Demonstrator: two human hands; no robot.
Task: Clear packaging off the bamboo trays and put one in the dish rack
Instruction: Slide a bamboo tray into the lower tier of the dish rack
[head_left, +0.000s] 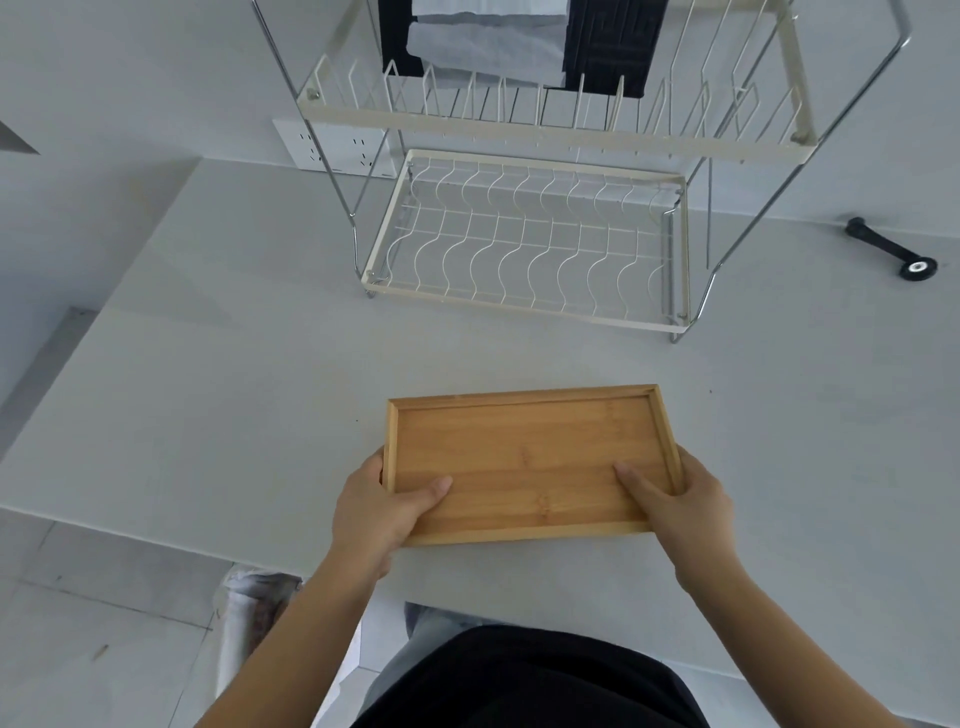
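Countertop (218, 322) of pale grey-white fills most of the view, matte and smooth, with a few tiny dark specks on it. Its near edge runs across the lower part of the frame, and beyond it at lower left lies a floor (78, 649) of light tiles with thin grout lines. A light wall rises behind the counter, carrying a white socket panel (332, 148) just behind the left legs of the dish rack (524, 244).

The rack is two-tiered (cream wire shelves on a chrome frame), standing toward the back of the counter. Its lower shelf has wavy wire dividers and its upper shelf upright prongs; neither tier holds any dishes. Behind the upper tier hang dark and white cloths or panels, hard to tell which. Well to the right of the rack a small black tool with a wheel-like end (891, 249) lies on the counter.

Near the front edge, well apart from the rack, is the bamboo tray (530, 457), rectangular with a low raised rim, bare of any wrapping. Both hands grasp it by its near corners: the left hand (379, 509) has its thumb laid inside the tray and fingers curled under the left side, and the right hand (680, 499) mirrors that on the right side. Whether the tray is resting on the counter or lifted just above it is not clear. Below, the person's dark top shows.
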